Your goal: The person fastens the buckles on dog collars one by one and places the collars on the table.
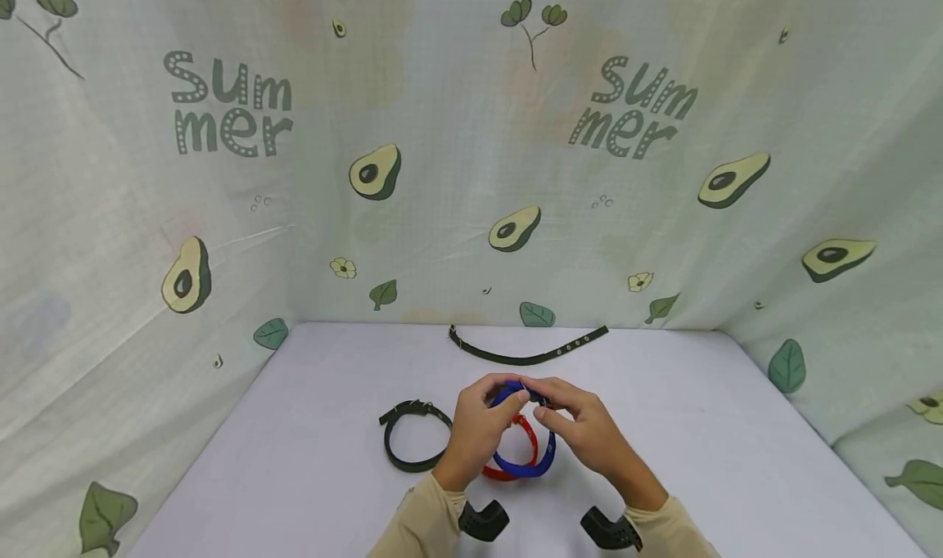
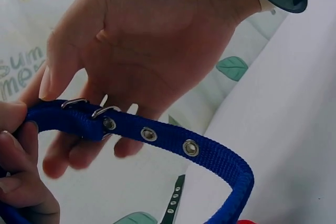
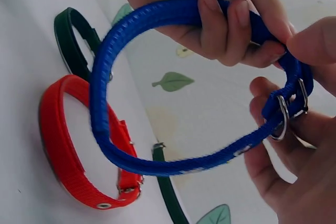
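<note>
Right up close, two tan sleeves (image 1: 423,521) come in from the bottom of the head view, a black wrist device (image 1: 484,521) at the left cuff and another at the right. Beyond them, here's the action: the blue collar (image 3: 100,87), up in both hands, formed into a loop above the white surface (image 1: 295,460). The left hand (image 1: 475,427) has a firm grip, fingers curled round the band. And the right hand (image 1: 589,431)? Its grip is a pinch, thumb and fingers on the collar by the metal buckle (image 3: 303,98), the thumbs of both hands close together. A metal ring (image 3: 283,119) sits just beside that buckle, and eyelets (image 2: 191,148) run along the strap; whether the prong is through one, I can't tell.

Look below the blue loop: a red collar (image 3: 58,135), also in a ring, rests on the surface, partly seen through it from the head view. Over to the left, a dark green collar (image 1: 412,466) lies looped, its tail poking out leftward, one side hidden by the left hand. At the far edge, a dark strap (image 1: 516,361) stretches in a shallow curve, buckle end left, eyelets right, near the avocado-print cloth (image 1: 442,116).
</note>
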`<state>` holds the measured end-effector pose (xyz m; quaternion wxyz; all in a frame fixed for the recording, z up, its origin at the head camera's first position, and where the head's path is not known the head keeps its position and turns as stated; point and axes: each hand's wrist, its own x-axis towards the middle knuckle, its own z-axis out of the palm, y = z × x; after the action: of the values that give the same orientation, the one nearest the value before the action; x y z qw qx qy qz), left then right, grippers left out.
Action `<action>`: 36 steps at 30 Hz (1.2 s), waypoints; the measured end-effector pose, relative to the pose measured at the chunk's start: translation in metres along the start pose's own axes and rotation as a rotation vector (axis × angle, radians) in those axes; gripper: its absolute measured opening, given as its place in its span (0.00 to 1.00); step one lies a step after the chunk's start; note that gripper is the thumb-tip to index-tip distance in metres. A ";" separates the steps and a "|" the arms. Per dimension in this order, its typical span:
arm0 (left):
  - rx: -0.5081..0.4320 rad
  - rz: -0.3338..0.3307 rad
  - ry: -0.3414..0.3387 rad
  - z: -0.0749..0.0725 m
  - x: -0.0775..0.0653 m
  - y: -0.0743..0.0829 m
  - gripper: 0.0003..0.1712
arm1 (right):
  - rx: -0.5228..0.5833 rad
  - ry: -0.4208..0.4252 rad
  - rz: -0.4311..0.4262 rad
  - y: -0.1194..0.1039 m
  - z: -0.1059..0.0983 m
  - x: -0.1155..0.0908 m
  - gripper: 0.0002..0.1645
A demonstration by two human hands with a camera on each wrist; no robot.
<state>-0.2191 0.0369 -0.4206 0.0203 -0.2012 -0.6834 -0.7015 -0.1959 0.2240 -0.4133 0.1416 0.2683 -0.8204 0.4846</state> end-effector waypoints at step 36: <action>-0.188 -0.108 0.029 0.001 0.003 -0.008 0.20 | 0.050 0.141 0.228 0.012 0.008 -0.015 0.28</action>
<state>-0.2238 0.0389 -0.4271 -0.0265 -0.1547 -0.6241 -0.7654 -0.1901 0.2267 -0.4331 0.1361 0.1422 -0.8214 0.5353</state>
